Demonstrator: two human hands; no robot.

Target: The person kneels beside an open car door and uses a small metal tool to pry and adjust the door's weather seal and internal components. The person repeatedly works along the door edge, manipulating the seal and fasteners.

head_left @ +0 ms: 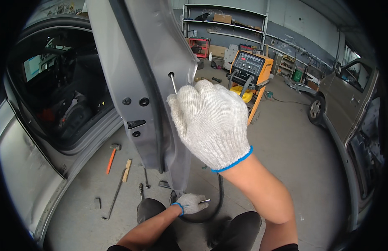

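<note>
The head view shows a thin metal rod (173,83) slanting up out of the right hand (215,111) to a round black-rimmed hole (171,74) in the edge of a grey car door (162,42), which stands upright near the middle of the scene, its lower end down by the person's knees. The rod looks light, stiff and slick, likely to turn or slide if pinched on its bare shaft; the sure hold should be at its rear end, which the fist hides, so whether it has a handle cannot be told. The door itself is probably heavy and rigid as a whole, though its painted sheet metal may scratch or dent under a hard point, and it would be best steadied by its folded edge rather than by the soft black rubber seal (148,81) running down it. The right hand, in a white knit glove, is curled into a closed fist around the rod, with its thumb side next to the door. The left hand (192,203), gloved alike, is low and nearer the person, just right of the door's bottom end; its fingers are mostly folded, and a slim metal piece (206,201) juts out to the right, apparently in its grip, though its kind cannot be told. On the floor to the left lie an orange-handled hammer (111,161), a wooden strip (127,170) and a bent dark bar (114,194).
</note>
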